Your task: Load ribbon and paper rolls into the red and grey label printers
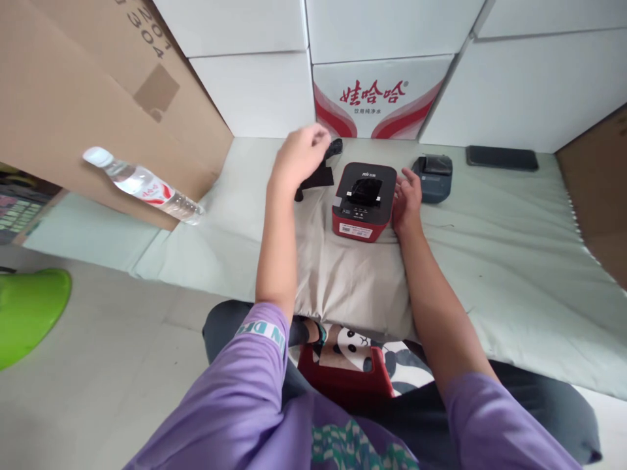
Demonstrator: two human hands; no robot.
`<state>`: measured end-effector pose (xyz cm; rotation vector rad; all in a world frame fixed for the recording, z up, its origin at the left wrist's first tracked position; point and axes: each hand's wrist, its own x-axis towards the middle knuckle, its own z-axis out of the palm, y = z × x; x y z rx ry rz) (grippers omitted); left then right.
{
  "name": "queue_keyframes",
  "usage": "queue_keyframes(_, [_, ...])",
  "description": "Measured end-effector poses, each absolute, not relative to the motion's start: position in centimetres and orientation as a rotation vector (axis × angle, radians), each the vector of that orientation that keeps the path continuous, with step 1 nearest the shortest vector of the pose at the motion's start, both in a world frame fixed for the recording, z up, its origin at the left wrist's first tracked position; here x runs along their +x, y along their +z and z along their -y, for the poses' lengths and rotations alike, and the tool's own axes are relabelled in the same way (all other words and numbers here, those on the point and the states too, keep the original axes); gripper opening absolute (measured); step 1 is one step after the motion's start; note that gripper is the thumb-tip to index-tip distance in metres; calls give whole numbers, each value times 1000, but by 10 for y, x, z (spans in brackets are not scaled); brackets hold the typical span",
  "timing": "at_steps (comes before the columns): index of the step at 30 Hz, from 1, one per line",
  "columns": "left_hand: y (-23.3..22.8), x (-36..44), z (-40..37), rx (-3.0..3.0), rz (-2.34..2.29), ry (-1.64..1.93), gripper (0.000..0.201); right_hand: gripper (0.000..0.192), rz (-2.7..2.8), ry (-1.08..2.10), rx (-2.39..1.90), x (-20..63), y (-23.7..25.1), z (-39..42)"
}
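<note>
A boxy device [356, 230] of smooth plastic with a glossy top window [367, 191] sits on wrinkled, matt cloth [490, 261]; at left, a clear, shiny plastic bottle [155, 189] fronts matt cardboard [93, 78]; smooth paperboard cartons [255, 94] line the far side.

At the upper centre you can read 娃哈哈® above 饮用纯净水 on the white carton [382, 94]. The brown carton [102, 98], upper left, shows you "201" and "304". Your sleeve band [262, 331], lower left of centre, reads "IN DR". You'll find the print on the red-and-black device [365, 201], centre, and the bottle label [159, 192], left, too small.
</note>
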<state>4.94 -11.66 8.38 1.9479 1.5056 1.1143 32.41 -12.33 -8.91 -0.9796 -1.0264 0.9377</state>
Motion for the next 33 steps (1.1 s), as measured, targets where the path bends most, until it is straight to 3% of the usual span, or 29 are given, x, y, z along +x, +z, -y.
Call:
queue_keyframes(4, [82, 60, 135, 1892, -1372, 1314, 28, 69, 999, 896, -1004, 324, -91, 120])
queue_keyframes(11, [-51, 98, 140, 1300, -1085, 1395, 40, 73, 1061, 816, -1031, 314, -77, 134])
queue_keyframes(14, [-75, 108, 146, 1210, -976, 1421, 45, 73, 1063, 788, -1092, 310, -71, 139])
queue_keyframes(20, [-57, 109, 160, 1291, -1193, 1355, 54, 68, 1060, 676, -1263, 305, -67, 156])
queue_keyframes(24, [-46, 114, 179, 1265, -1398, 1362, 55, 61, 1046, 797, -1284, 292, -67, 200])
queue_keyframes(27, [-49, 127, 190, 1225, -1376, 1389, 60, 73, 1172, 809, -1172, 278, -64, 235])
queue_keyframes(30, [-53, 138, 192, 1230, -1257, 1452, 61, 99, 1388, 726, -1174, 274, -56, 247])
queue_keyframes(33, [-46, 139, 180, 1253, -1145, 1466, 57, 95, 1475, 650, -1221, 282, -41, 230])
